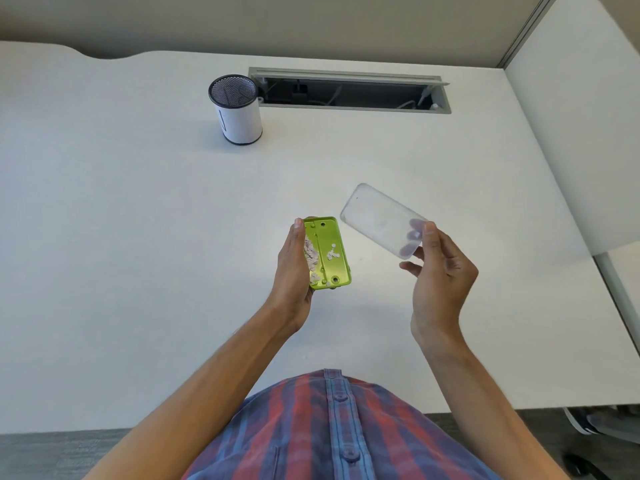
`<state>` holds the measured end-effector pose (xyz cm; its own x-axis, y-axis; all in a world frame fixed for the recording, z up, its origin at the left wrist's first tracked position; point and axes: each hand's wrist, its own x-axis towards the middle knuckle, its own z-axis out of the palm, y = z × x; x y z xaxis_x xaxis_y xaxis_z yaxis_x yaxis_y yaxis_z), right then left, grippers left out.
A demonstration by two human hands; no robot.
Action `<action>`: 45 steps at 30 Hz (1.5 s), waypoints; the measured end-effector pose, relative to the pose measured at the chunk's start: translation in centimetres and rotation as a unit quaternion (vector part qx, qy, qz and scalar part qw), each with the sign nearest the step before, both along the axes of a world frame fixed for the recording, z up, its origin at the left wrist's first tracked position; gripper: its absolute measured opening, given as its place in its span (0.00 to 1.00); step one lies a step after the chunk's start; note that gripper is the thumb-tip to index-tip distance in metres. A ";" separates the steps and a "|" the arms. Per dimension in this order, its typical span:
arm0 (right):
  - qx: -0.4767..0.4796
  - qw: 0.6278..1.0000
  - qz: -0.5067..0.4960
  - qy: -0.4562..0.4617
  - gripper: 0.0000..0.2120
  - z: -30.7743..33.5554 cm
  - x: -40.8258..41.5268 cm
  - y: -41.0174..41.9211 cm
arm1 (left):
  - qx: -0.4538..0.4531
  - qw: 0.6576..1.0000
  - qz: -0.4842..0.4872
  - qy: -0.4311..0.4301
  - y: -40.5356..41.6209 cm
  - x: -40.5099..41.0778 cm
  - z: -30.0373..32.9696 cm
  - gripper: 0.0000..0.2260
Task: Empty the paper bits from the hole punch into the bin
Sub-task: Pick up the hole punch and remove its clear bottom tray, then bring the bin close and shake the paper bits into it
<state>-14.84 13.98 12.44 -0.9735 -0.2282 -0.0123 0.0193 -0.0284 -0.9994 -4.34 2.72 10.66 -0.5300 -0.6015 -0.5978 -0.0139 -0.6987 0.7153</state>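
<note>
My left hand [292,271] holds the green hole punch [329,252] upside down above the white desk, its underside facing up. Small white paper bits [313,256] lie on that underside, mostly along the left edge by my palm. My right hand [438,271] grips a clear plastic cover [381,218] by its near end, tilted and held apart from the punch to its right. A small round bin [235,110] with a white wall and dark mesh inside stands upright at the far side of the desk, well beyond both hands.
A long cable slot [349,91] with its flap open runs along the back of the white desk [138,237], right of the bin. A partition wall [571,116] borders the desk on the right. The desk's near edge lies just before my plaid shirt.
</note>
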 end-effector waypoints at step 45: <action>0.511 0.821 0.125 0.222 0.20 -6.0 -2.1 -0.6 | 0.010 0.999 0.035 -0.008 -2.3 2.1 -1.6 0.19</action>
<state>-16.91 13.39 6.42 -0.8586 -0.5122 0.0211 -0.4750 0.7795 -0.4084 -2.20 0.47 9.08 -0.4774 -0.6249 -0.6177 0.0243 -0.7121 0.7017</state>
